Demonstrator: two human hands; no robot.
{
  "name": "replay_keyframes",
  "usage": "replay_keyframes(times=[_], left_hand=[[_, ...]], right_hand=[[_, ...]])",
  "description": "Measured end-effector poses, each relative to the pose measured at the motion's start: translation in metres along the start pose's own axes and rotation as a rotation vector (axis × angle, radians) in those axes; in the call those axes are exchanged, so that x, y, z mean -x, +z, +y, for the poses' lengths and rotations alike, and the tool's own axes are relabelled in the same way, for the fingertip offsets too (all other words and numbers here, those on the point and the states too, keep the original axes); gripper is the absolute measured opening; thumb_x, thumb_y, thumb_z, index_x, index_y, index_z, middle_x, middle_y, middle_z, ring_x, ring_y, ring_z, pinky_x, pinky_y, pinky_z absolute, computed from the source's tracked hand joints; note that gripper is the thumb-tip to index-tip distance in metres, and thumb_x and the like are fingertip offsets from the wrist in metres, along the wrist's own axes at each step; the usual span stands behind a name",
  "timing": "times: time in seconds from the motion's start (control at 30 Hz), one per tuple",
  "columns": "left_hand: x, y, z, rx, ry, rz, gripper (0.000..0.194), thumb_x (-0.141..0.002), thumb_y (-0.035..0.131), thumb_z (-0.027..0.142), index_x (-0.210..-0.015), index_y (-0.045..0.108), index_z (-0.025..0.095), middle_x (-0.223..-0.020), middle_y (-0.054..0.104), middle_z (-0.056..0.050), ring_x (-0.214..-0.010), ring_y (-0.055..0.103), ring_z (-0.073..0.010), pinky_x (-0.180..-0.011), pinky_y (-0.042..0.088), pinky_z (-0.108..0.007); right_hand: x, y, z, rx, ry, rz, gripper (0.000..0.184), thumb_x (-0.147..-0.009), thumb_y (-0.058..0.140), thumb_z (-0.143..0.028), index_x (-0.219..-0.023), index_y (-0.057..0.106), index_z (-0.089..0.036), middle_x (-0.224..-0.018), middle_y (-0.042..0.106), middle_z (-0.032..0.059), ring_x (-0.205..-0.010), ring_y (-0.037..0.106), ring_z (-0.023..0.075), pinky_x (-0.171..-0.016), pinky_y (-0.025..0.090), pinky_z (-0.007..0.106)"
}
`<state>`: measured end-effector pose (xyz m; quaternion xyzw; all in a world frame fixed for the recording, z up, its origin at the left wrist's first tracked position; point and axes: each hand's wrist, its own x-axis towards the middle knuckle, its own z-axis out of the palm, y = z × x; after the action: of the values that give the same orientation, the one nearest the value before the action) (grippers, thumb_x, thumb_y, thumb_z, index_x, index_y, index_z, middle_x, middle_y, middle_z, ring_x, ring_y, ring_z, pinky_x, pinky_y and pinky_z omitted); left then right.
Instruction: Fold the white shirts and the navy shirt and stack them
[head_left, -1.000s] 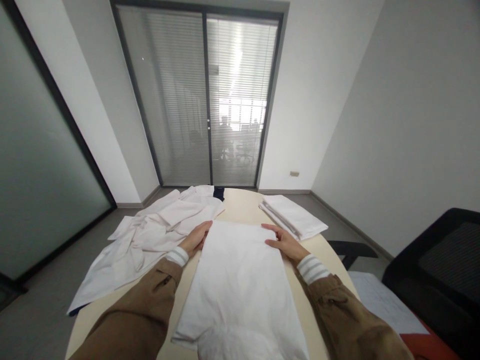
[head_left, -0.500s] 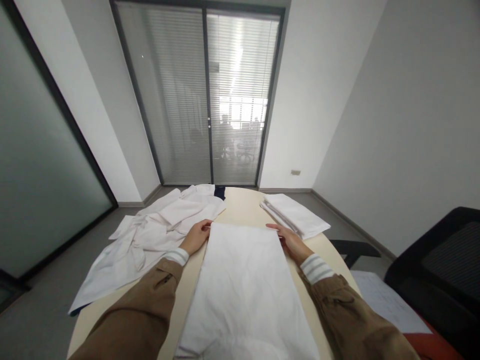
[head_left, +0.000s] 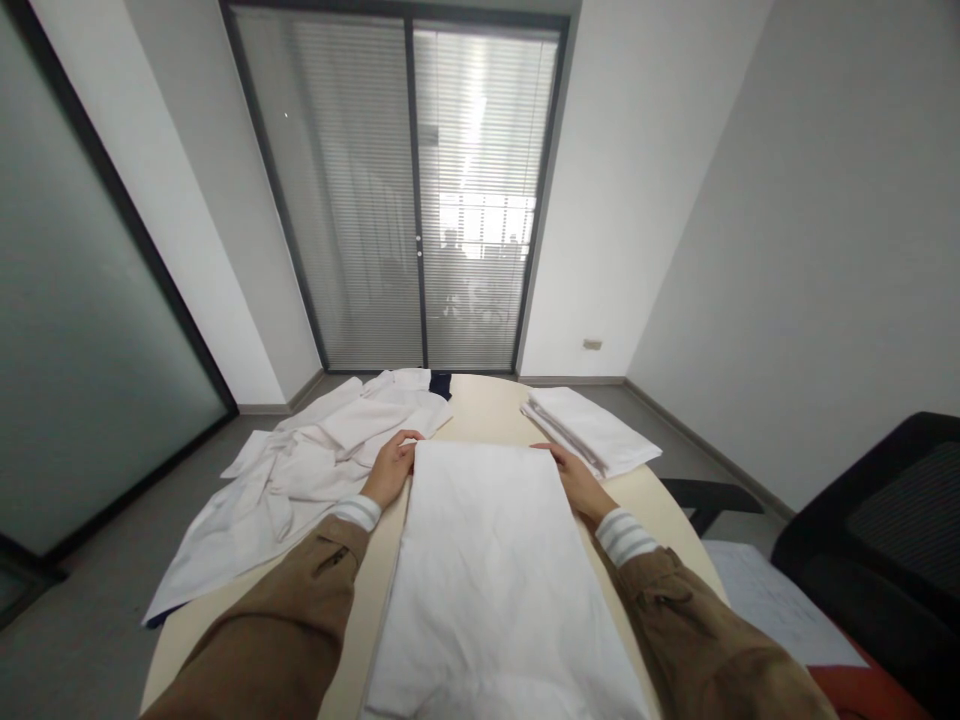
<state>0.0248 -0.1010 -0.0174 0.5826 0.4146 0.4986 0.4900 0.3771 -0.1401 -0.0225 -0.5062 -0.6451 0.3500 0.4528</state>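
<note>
Folded white cloth (head_left: 487, 570) lay on the near part of the tabletop (head_left: 487, 408), pretty much centered, left hand (head_left: 391, 468) and right hand (head_left: 579, 485) pinching its 2 far corners. Rumpled white pile (head_left: 315, 460) sat left, neat folded stack (head_left: 592, 428) right, black chair (head_left: 885, 530) further right.
</note>
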Motion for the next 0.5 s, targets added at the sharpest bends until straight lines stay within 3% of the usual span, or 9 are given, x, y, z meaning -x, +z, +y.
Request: replay_keyframes(times=[0.07, 0.17, 0.27, 0.37, 0.5], left_hand=[[0.002, 0.002, 0.002, 0.013, -0.025, 0.015, 0.044, -0.074, 0.069, 0.048, -0.104, 0.055, 0.019, -0.058, 0.057, 0.007, -0.049, 0.047, -0.0101, -0.050, 0.034, -0.020], [0.004, 0.005, 0.004, 0.020, -0.050, 0.008, 0.048, -0.074, 0.070, 0.050, -0.107, 0.057, 0.017, -0.063, 0.063, 0.004, -0.051, 0.051, -0.0114, -0.051, 0.037, -0.021], [0.005, 0.007, 0.004, 0.027, -0.068, -0.070, 0.052, -0.070, 0.073, 0.048, -0.109, 0.061, 0.016, -0.083, 0.073, -0.005, -0.070, 0.065, -0.0182, -0.065, 0.048, -0.027], [0.004, 0.007, 0.004, -0.011, -0.065, -0.143, 0.046, -0.067, 0.076, 0.039, -0.106, 0.066, 0.015, -0.094, 0.075, -0.010, -0.088, 0.069, -0.0243, -0.082, 0.052, -0.034], [0.006, 0.008, 0.006, -0.174, 0.061, -0.056, 0.028, -0.072, 0.069, 0.031, -0.096, 0.072, 0.016, -0.098, 0.075, -0.010, -0.098, 0.068, -0.0269, -0.090, 0.050, -0.036]], right_hand=[[-0.001, 0.003, -0.005, -0.015, -0.049, -0.012, 0.036, -0.075, 0.070, -0.033, -0.109, 0.066, -0.020, -0.108, 0.070, 0.0076, -0.100, 0.063, 0.0234, -0.091, 0.049, 0.036], [-0.004, 0.002, -0.004, -0.020, -0.061, -0.012, 0.033, -0.071, 0.074, -0.031, -0.101, 0.066, -0.019, -0.100, 0.071, 0.0075, -0.093, 0.064, 0.0234, -0.088, 0.050, 0.037], [-0.005, -0.001, 0.002, -0.142, 0.019, -0.021, 0.034, -0.069, 0.078, -0.034, -0.098, 0.066, -0.022, -0.095, 0.072, 0.0074, -0.084, 0.066, 0.0229, -0.080, 0.052, 0.037], [-0.003, -0.003, 0.004, -0.291, 0.134, -0.032, 0.035, -0.071, 0.078, -0.038, -0.101, 0.066, -0.024, -0.096, 0.073, 0.0070, -0.082, 0.068, 0.0233, -0.077, 0.054, 0.038], [0.000, 0.002, -0.006, -0.380, 0.228, -0.009, 0.038, -0.077, 0.071, -0.044, -0.110, 0.066, -0.025, -0.100, 0.074, 0.0082, -0.089, 0.070, 0.0270, -0.078, 0.055, 0.040]])
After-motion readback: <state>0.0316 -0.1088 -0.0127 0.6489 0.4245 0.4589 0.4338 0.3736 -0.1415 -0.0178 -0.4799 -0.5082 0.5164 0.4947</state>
